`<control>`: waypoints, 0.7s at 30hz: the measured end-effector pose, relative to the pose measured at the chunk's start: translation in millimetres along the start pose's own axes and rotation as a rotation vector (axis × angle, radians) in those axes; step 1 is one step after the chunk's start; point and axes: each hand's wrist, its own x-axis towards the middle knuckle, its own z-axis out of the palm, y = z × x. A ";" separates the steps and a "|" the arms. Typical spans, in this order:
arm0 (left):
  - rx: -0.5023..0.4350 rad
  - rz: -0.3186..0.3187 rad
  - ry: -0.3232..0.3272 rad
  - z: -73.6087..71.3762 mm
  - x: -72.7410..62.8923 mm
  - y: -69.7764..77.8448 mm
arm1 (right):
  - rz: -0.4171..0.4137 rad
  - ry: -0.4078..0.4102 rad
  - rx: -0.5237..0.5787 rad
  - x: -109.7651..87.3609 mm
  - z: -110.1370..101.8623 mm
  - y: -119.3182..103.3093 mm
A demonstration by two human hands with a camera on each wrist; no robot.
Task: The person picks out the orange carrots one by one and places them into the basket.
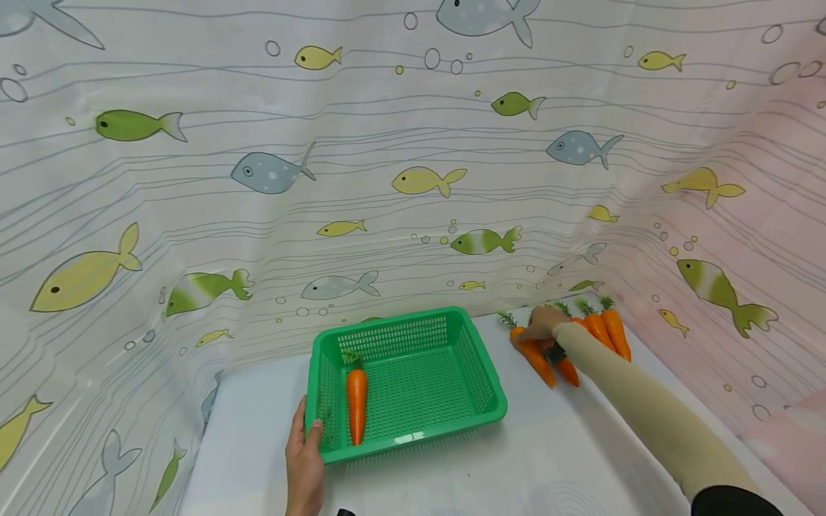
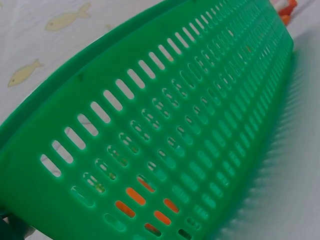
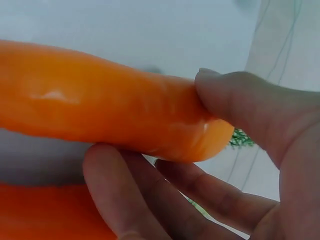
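My left hand [image 1: 305,462] grips the near left corner of a green plastic basket [image 1: 413,387], thumb over the rim and fingers outside. One orange carrot [image 1: 356,408] with a leafy top lies inside along the left wall. In the left wrist view the slotted basket wall [image 2: 100,150] fills the picture, orange showing through its slots; the hand is out of sight there. To the right of the basket, my right hand [image 1: 545,322] pinches a carrot [image 3: 100,100] near its leafy end, thumb on one side and fingers on the other. Another carrot [image 3: 45,212] lies beside it.
Several more carrots [image 1: 616,333] lie side by side at the table's far right, tops toward the back. The white table [image 1: 258,408] meets a fish-printed curtain [image 1: 361,251] behind and at both sides.
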 end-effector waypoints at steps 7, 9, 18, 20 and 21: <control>0.000 0.014 0.008 0.5 -0.2 -0.4 | 0.011 -0.025 -0.047 -2.2 2.4 -9.1; 0.006 0.019 0.014 1.2 0.1 -0.4 | 0.008 -0.019 -0.054 -2.7 2.6 -9.8; 0.013 0.030 0.011 3.1 0.2 0.5 | 0.002 -0.032 -0.012 -8.5 1.2 -10.9; 0.008 0.032 0.011 2.6 -0.4 0.8 | 0.009 -0.030 -0.014 -8.5 1.0 -11.2; 0.007 0.033 0.011 2.4 -0.6 0.9 | 0.013 -0.028 -0.018 -8.3 1.2 -11.2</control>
